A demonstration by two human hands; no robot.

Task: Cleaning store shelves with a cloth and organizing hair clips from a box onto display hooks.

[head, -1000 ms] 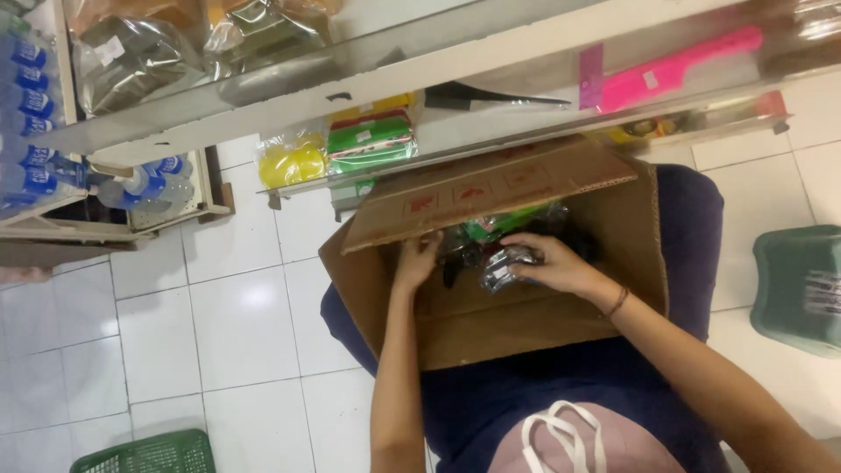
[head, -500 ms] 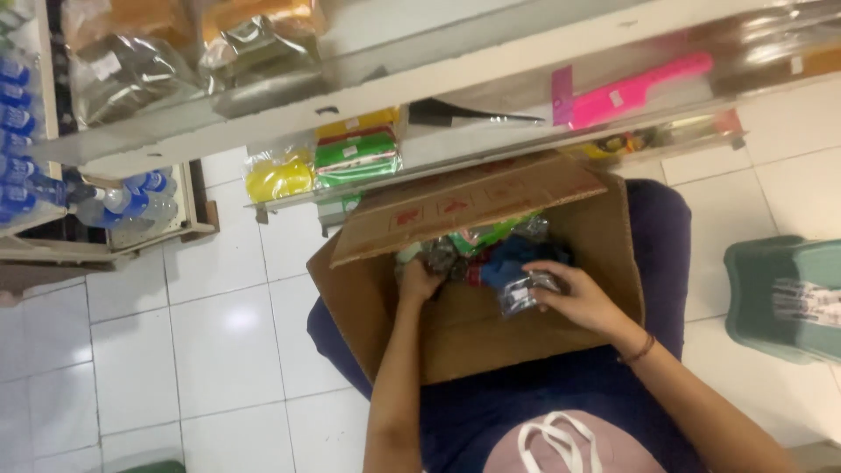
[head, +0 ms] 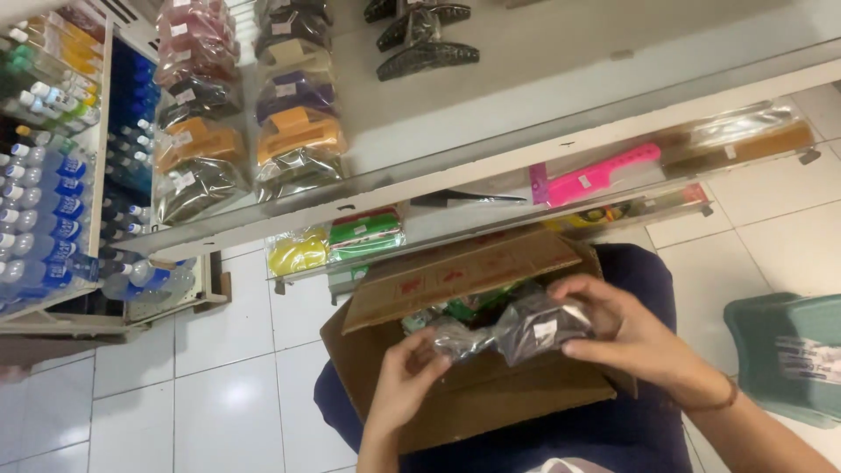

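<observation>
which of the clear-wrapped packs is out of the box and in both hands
The dark pack, lifted above the cardboard box, held by the right hand and left hand; the green-tinted packs lie inside the box.

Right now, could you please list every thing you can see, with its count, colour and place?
cardboard box: one, brown, open on the person's lap
dark packet: one, clear wrap around something dark, held above the box
green packets: a few, inside the box, exact count hidden
pink comb: one, on the glass shelf
wrapped brushes: two columns, orange, purple, black, hanging on the upper shelf
bottles: many, blue caps, rack at left
plastic basket: one, green, floor at right
left hand: holds the packet's clear end
right hand: grips the dark packet
</observation>
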